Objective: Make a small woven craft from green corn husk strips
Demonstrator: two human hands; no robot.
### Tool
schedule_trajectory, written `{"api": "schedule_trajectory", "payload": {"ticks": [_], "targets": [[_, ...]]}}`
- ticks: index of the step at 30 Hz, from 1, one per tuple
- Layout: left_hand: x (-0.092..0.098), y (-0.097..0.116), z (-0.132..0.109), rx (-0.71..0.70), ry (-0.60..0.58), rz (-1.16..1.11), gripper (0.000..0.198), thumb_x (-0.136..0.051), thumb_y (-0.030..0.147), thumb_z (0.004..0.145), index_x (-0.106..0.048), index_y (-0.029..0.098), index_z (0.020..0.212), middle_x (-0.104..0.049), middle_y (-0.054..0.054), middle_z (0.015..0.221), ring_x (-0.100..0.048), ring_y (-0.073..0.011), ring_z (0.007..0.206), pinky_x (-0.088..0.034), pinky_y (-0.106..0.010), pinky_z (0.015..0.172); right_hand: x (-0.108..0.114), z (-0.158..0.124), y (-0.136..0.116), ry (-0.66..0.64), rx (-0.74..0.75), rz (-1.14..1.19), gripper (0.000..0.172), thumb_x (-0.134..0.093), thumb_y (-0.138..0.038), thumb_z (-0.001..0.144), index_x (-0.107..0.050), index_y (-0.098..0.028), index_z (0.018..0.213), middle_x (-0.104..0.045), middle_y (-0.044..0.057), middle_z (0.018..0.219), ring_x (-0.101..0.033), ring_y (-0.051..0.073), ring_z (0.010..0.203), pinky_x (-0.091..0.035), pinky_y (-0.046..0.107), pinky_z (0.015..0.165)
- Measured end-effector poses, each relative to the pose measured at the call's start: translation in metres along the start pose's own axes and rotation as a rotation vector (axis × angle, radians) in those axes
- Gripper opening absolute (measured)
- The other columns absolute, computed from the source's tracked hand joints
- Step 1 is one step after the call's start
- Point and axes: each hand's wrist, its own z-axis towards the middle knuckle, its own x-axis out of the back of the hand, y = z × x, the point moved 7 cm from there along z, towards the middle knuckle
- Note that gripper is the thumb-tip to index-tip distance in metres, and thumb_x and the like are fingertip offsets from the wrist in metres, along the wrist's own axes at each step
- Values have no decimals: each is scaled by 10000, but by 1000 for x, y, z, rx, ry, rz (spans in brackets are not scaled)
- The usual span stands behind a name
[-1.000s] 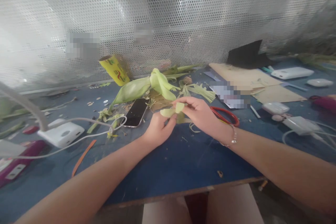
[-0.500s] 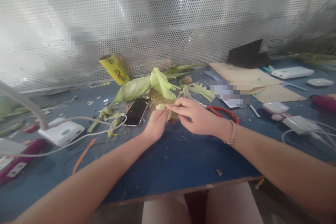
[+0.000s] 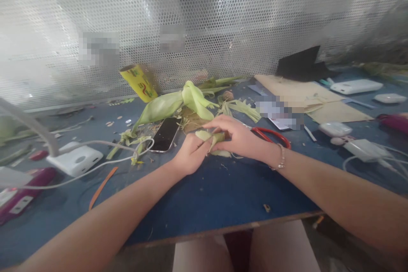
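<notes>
My left hand is closed around a small bundle of pale green corn husk, its tip sticking out above the thumb. From the right, my right hand curves over the same bundle, with the fingers on a folded husk strip; the exact fingertip contact is partly hidden. Larger green corn husks lie just beyond both hands. A phone with a dark screen rests beside my left hand. Red-handled scissors lie behind my right wrist, their blades mostly covered by the hand.
A yellow tube leans near the perforated metal panel. White chargers and a cable lie left, near an orange strip. Brown paper sheets and a white power bank are at right. Husk scraps litter the blue table.
My right hand has shifted slightly right and its fingers have lifted and spread over the husk. More of the folded husk shows between the hands. My left hand has moved slightly right.
</notes>
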Motion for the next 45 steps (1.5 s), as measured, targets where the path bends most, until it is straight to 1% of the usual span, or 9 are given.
{"api": "schedule_trajectory", "payload": {"ticks": [4,9,13,18,22,27,31,35,45], "targets": [[1,3,-4,-34,10,-21,498,-303,423,930,-471,192,522,-520,-15,500,-495,-120,496,-386,-275,516,-12,-4,-12,-168,97,-62,437,-546,-249,879,-499,-235,1314,-570,93,1166,-553,204,1100,-473,387,949],[2,-10,-2,-10,77,-185,505,-331,433,894,-495,198,479,-546,-33,474,-529,-148,496,-438,-302,537,-15,-8,-22,-184,171,-141,583,-414,-258,938,-204,-236,1482,-463,115,1338,-435,200,1271,-405,403,1051],[-2,-16,0,47,26,-281,511,-328,422,903,-555,184,512,-601,-66,535,-590,-176,595,-487,-324,624,-11,-6,-17,-107,188,-90,460,-379,-205,948,-394,-249,1406,-523,88,1300,-483,170,1226,-418,379,1037],[-3,-6,3,81,-24,-156,566,-328,501,906,-582,169,526,-611,-69,538,-575,-154,559,-475,-302,619,0,-1,-3,68,30,-39,334,-537,-213,877,-615,-207,1202,-653,80,1126,-605,182,1038,-496,356,913],[-1,-4,6,88,26,-137,528,-364,518,892,-623,161,601,-634,-62,576,-587,-152,570,-478,-287,607,5,2,1,109,-95,-46,238,-605,-163,811,-682,-195,1034,-685,61,996,-627,179,936,-501,334,847],[2,-11,3,111,163,-162,353,-469,392,865,-594,159,631,-615,-38,649,-576,-146,632,-476,-275,625,10,2,13,172,-272,79,104,-639,-210,768,-664,-177,864,-678,40,869,-622,169,808,-483,319,754],[-1,-11,1,146,204,-387,149,-540,317,816,-577,174,800,-623,-14,730,-603,-144,670,-508,-292,667,8,0,26,194,-377,320,156,-606,-319,791,-560,-174,828,-611,8,762,-561,127,663,-459,285,621],[-1,-12,0,236,266,-549,259,-612,252,743,-503,202,972,-597,34,656,-591,-127,580,-512,-284,605,4,-2,31,180,-417,407,168,-583,-327,796,-491,-189,820,-566,0,773,-548,121,674,-468,276,610],[6,-29,-3,387,447,-631,188,-710,184,618,-564,143,730,-596,16,700,-547,-84,641,-442,-228,636,1,-3,34,179,-472,476,218,-634,-341,761,-542,-177,870,-622,29,825,-589,138,722,-503,285,635]]}}
